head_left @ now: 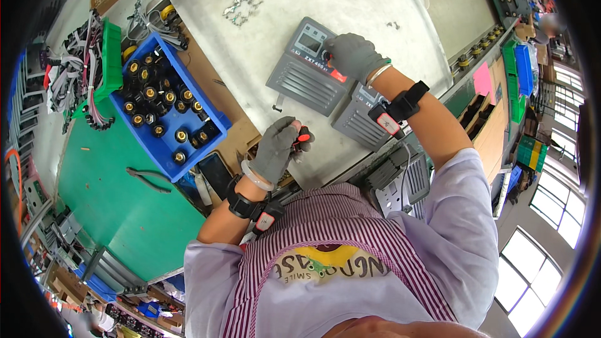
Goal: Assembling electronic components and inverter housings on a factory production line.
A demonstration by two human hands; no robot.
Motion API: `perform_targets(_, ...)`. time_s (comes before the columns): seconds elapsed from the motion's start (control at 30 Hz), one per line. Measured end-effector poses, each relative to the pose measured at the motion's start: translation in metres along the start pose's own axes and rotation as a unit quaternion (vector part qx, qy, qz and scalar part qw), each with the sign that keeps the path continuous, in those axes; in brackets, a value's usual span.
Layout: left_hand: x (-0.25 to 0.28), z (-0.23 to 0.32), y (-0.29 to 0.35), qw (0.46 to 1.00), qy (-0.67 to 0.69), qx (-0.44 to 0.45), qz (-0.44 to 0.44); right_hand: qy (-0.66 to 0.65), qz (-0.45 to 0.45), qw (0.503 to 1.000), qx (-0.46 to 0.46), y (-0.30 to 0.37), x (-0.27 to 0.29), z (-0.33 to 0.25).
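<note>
A grey metal panel (311, 78) with a small display and louvred slots lies on the pale work surface. At its upper right edge my gloved right hand (355, 56) is closed, fingertips pinching a small black-and-red knob (326, 56) against the panel's face. My gloved left hand (275, 149), nearer to my body, is curled around small black-and-red knobs (303, 139), partly hidden by the fingers. A second, similar grey panel (362, 119) lies beside the first, under my right forearm. One small black piece (277, 108) rests between the left hand and the first panel.
To the left stands a blue bin (219, 126) of black round connectors with brass centres. Behind it is a green bin (113, 56) with cables. Pliers (149, 179) lie on the green mat (106, 194). Small metal parts (241, 8) are scattered at the back. More grey panels (400, 178) stand near my right side.
</note>
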State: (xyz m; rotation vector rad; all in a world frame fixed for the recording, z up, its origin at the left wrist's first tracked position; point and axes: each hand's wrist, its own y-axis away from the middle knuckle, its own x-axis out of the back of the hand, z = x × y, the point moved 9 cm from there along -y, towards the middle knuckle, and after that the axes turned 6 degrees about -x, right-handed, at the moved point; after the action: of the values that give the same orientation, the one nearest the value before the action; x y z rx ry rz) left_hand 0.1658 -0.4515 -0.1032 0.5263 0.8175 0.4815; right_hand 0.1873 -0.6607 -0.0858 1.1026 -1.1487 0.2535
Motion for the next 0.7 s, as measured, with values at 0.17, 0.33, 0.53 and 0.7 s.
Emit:
perform_targets(0.17, -0.002, 0.001, 0.000, 1.000, 0.000, 0.000, -0.029, 0.005, -0.010, 1.000, -0.021, -0.003, -0.004, 0.000)
perform_targets(0.33, 0.000, 0.003, -0.001, 1.000, 0.026, -0.012, -0.014, -0.016, -0.006, 1.000, -0.024, -0.003, -0.009, 0.003)
perform_targets(0.53, 0.007, 0.005, -0.006, 0.991, 0.114, -0.051, 0.047, 0.000, 0.010, 1.000, -0.016, 0.009, 0.005, -0.002)
perform_targets(0.7, 0.009, 0.001, -0.010, 0.983, 0.166, -0.038, 0.063, -0.136, 0.094, 0.982, 0.091, 0.073, 0.032, -0.033)
